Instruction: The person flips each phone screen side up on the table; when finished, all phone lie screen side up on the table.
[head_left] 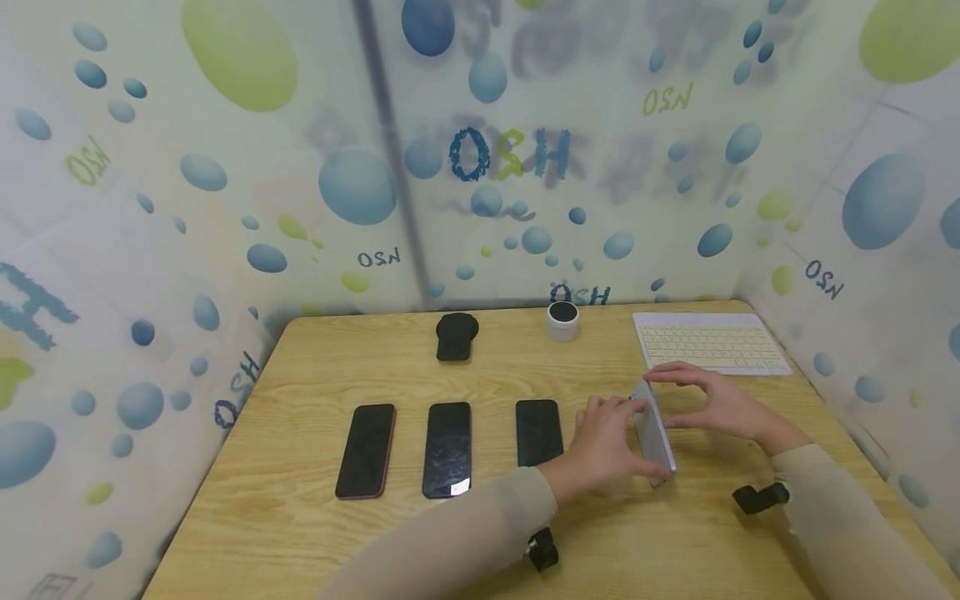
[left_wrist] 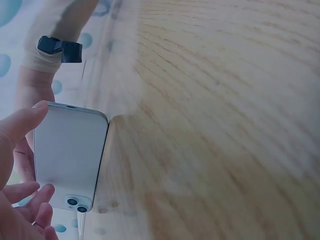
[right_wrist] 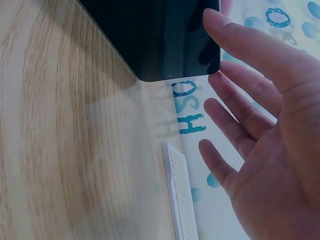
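Note:
A smartphone point(head_left: 654, 435) with a pale back stands tilted on its long edge at the right of the table. Its back, with two camera lenses, faces my left hand point(head_left: 607, 446); the left wrist view shows that thumb at one end and the fingers point(left_wrist: 30, 192) near the lens end. My right hand point(head_left: 716, 404) is on the dark screen side. In the right wrist view its thumb lies on the screen's edge, with an index fingertip partly hidden behind the phone. Both hands hold the phone between them.
Three dark phones lie in a row: a red-edged phone point(head_left: 366, 450), a middle phone point(head_left: 447, 450) and a phone point(head_left: 538, 433) beside my left forearm. Behind them are a black round-topped object point(head_left: 456, 337), a small white cylinder point(head_left: 562, 323) and a white keyboard point(head_left: 712, 343).

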